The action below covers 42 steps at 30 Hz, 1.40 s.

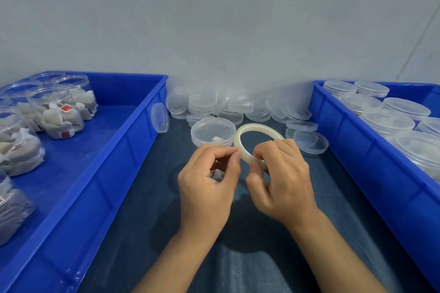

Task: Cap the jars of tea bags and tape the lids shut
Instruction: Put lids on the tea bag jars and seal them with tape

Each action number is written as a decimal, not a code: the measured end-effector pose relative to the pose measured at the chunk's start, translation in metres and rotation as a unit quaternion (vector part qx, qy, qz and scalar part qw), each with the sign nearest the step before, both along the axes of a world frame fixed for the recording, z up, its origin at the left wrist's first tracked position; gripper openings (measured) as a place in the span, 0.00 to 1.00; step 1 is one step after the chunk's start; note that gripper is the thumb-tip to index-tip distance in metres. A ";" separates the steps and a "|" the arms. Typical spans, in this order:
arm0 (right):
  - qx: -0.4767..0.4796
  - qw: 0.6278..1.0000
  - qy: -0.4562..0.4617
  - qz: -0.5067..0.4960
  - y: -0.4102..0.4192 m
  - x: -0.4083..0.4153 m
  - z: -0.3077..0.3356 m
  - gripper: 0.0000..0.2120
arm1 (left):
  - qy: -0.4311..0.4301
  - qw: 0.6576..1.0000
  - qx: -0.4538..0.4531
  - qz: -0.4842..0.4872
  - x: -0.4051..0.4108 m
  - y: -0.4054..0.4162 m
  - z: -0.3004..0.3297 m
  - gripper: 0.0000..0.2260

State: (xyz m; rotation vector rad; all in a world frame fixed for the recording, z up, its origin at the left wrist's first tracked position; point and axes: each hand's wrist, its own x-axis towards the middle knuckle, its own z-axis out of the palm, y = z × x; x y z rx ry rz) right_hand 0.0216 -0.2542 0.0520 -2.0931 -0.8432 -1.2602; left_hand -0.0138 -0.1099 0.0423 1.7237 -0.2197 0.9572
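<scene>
Two bins were set on a table (147, 233), well apart. In the left bin (95, 173) uncapped jars (59, 112) of tea bags were stood; in the right bin (371, 169) capped jars (385, 121) were packed. Between the bins, against the wall (214, 19), loose lids (228, 107) were heaped. Before the heap a capped jar (213, 134) was placed, and just before it a tape roll (256, 140) was held between the left hand (207, 188) and right hand (283, 181).

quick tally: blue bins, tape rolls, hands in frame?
blue bins: 2, the left bin with uncapped jars, the right bin with capped jars
tape roll: 1, held by the right hand, with the left hand at its edge
hands: 2
total: 5
</scene>
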 end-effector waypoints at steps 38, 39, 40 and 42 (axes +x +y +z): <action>-0.019 0.999 -0.002 -0.034 -0.001 -0.001 0.005 0.09 | 0.038 0.998 -0.028 -0.043 0.003 -0.001 -0.002 0.06; -0.022 0.999 -0.002 -0.032 -0.001 -0.001 0.005 0.09 | 0.034 0.998 -0.021 -0.040 0.003 -0.001 -0.002 0.04; -0.024 0.999 -0.002 -0.031 -0.001 -0.001 0.005 0.10 | 0.030 0.999 -0.013 -0.036 0.003 0.000 -0.002 0.02; -0.028 0.999 -0.003 -0.034 -0.001 -0.002 0.006 0.10 | 0.023 0.999 0.001 -0.025 0.003 0.001 -0.002 0.03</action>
